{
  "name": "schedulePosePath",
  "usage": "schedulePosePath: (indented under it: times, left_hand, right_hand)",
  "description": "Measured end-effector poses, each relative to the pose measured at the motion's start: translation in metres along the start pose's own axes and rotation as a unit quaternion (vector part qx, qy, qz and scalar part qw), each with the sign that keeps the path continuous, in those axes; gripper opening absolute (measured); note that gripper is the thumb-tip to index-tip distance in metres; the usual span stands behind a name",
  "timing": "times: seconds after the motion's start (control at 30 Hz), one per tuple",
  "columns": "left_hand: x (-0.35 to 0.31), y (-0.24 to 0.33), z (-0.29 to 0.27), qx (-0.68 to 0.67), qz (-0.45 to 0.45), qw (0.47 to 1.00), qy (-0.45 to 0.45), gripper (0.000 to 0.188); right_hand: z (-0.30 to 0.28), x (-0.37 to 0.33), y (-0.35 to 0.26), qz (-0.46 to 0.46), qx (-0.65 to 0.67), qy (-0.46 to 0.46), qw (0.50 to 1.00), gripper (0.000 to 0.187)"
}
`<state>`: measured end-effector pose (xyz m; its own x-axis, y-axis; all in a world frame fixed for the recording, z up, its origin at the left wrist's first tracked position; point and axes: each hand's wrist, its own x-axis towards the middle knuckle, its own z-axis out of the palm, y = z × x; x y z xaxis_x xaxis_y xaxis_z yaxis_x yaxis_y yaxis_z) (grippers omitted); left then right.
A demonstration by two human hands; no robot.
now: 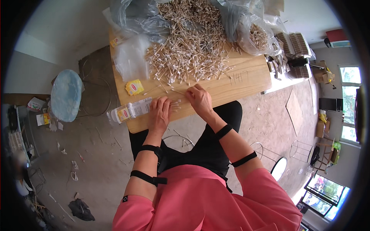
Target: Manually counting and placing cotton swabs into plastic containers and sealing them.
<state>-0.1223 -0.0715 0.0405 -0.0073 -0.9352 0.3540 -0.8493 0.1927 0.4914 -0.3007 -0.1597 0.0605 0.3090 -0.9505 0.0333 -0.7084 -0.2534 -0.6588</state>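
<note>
My left hand (159,113) curls over a clear plastic bag (143,106) lying along the near edge of the wooden table. White-tipped cotton swabs (176,103) stick out past its fingers on the right. A packed bundle of swabs with a yellow and red label (124,113) shows at the bag's left end. Just to the right, my right hand (199,101) is closed in a pinch, and a single cotton swab (177,91) points out leftward from its fingertips. Beyond both hands spreads a large heap of loose cotton swabs (189,57).
Yellow label cards (134,87) and a stack of clear bags (132,57) lie on the table's left side. Large plastic bags (257,36) of swabs stand at the back. A blue-topped stool (66,95) is at the left, with packed bundles (298,44) at the right.
</note>
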Motion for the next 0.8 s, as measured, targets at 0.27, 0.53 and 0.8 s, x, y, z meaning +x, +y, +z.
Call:
schedulePosePath:
  times: [0.27, 0.53, 0.8]
  left_hand:
    - [0.001, 0.0, 0.001, -0.008, 0.002, 1.0, 0.0, 0.026]
    - [0.002, 0.002, 0.001, -0.014, 0.002, 1.0, 0.002, 0.029]
    - [0.002, 0.0, 0.0, 0.02, 0.035, 0.999, -0.007, 0.031]
  right_hand:
    - [0.012, 0.0, -0.005, -0.038, 0.001, 0.033, 0.999, 0.028]
    - [0.007, 0.009, 0.007, -0.054, 0.039, 0.03, 0.997, 0.019]
    - [0.02, -0.004, -0.007, -0.093, 0.07, -0.018, 0.993, 0.007]
